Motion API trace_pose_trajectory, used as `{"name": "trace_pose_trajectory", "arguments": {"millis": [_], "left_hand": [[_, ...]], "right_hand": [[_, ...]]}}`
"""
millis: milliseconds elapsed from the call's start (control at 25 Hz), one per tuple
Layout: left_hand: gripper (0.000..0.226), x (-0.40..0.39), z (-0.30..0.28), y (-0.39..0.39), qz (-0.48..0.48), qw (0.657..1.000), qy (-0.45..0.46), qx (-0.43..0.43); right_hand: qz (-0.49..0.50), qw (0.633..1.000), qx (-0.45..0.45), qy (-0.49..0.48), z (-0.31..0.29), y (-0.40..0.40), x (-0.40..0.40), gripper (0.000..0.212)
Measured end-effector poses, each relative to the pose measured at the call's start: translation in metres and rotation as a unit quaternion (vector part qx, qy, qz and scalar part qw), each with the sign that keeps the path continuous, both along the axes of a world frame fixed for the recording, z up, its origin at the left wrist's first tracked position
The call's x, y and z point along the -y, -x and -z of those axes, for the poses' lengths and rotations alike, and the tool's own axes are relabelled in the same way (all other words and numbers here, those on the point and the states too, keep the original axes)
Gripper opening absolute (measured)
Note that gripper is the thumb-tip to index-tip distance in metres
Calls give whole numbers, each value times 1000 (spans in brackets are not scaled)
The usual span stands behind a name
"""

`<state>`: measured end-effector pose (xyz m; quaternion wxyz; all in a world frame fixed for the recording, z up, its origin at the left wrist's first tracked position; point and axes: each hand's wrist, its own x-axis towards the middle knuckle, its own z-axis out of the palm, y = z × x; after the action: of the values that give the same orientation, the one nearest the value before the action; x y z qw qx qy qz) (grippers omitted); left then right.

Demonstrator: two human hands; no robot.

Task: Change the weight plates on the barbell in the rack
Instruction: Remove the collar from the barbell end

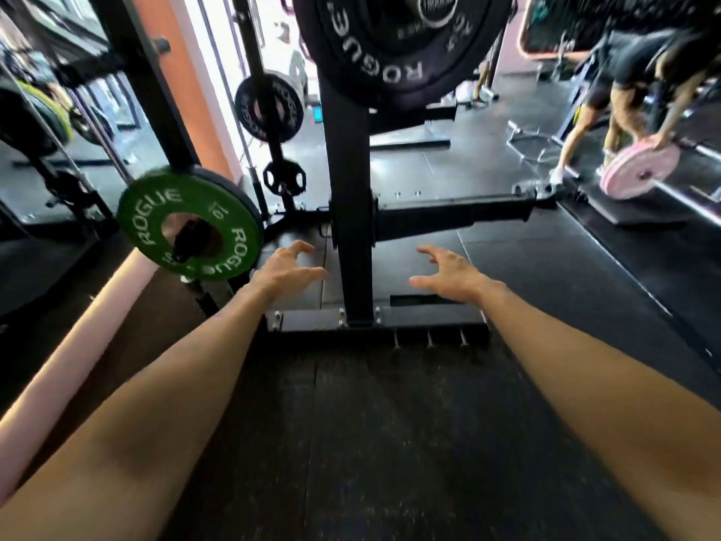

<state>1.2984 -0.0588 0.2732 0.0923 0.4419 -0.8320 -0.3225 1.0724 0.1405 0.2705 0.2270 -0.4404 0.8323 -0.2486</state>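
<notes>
- Both hands reach forward and down with bare forearms, each empty: the left hand (290, 267) has its fingers spread and loosely curved, and the right hand (448, 273) mirrors it, fingers spread and relaxed, holding nothing
- The hands hang on either side of the black rack upright (351, 212), above its bolted base foot (312, 320), touching neither
- A large black plate (390, 44) marked ROGUE in white letters sits at the top of the view, in front of the upright; the bar it may ride on cannot be made out
- A green plate (191, 228) marked ROGUE and 10 hangs on a peg to the left, just beside the left hand but not touching it
- Further back on the left, a smaller black plate (269, 107) with pale lettering hangs on a post, with a small gripped black plate (285, 177) below it
- The floor (370, 443) is dark rubber matting
- At the far right another person (632, 83) bends over a pink plate (640, 165) on a bar lying on the floor, well apart from the rack
</notes>
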Motion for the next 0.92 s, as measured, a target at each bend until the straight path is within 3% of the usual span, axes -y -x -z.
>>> {"name": "trace_pose_trajectory", "arguments": {"millis": [600,920], "left_hand": [[60,25,-225,91,37,968,164,-187],[58,19,-288,131,29,950,171,-259]], "right_hand": [[48,966,-163,194,-229,89,14,66],[33,957,-197,213,-288,138,18,63]]}}
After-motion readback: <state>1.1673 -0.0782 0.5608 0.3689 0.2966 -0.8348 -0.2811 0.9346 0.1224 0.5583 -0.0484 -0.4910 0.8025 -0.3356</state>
